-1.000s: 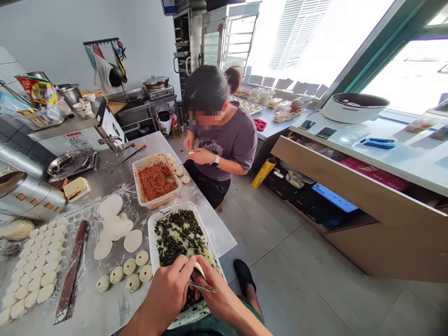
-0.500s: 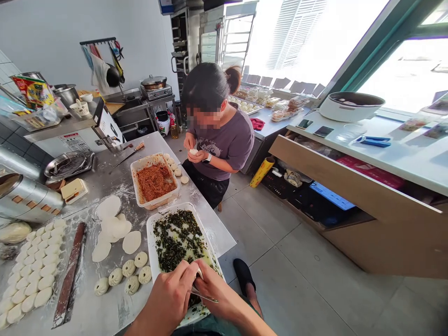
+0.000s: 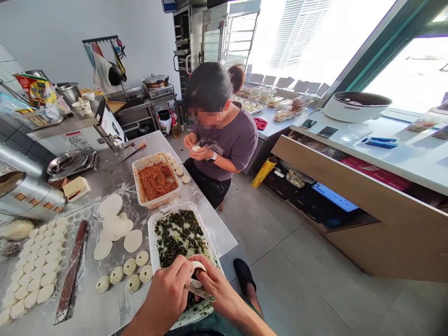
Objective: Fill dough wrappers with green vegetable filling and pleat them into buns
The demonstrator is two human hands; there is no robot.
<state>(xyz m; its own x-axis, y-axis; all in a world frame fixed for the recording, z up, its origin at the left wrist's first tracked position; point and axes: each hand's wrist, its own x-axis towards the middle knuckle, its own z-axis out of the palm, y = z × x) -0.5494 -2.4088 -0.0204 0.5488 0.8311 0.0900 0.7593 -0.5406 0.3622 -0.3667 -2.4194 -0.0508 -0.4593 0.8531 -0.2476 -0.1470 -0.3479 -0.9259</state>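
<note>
My left hand (image 3: 168, 291) and my right hand (image 3: 214, 285) meet over the near end of a white tub of dark green filling (image 3: 178, 233). Together they pinch a white dough wrapper (image 3: 196, 268), fingers closed around it. A thin metal spatula (image 3: 201, 293) pokes out under my right hand. Left of the tub lie pleated buns (image 3: 128, 273) and flat dough rounds (image 3: 115, 228) on the floured steel table (image 3: 115, 182).
A co-worker (image 3: 219, 135) sits at the table's far end folding a bun. A tub of red meat filling (image 3: 156, 179), rows of dough pieces (image 3: 33, 266), a rolling pin (image 3: 72, 270) and a dough machine (image 3: 24, 196) share the table. A counter (image 3: 367, 158) runs along the right.
The wrapper has risen a little between my fingers and shows more above them. My hands stayed over the green tub. The co-worker keeps working dough at chest height.
</note>
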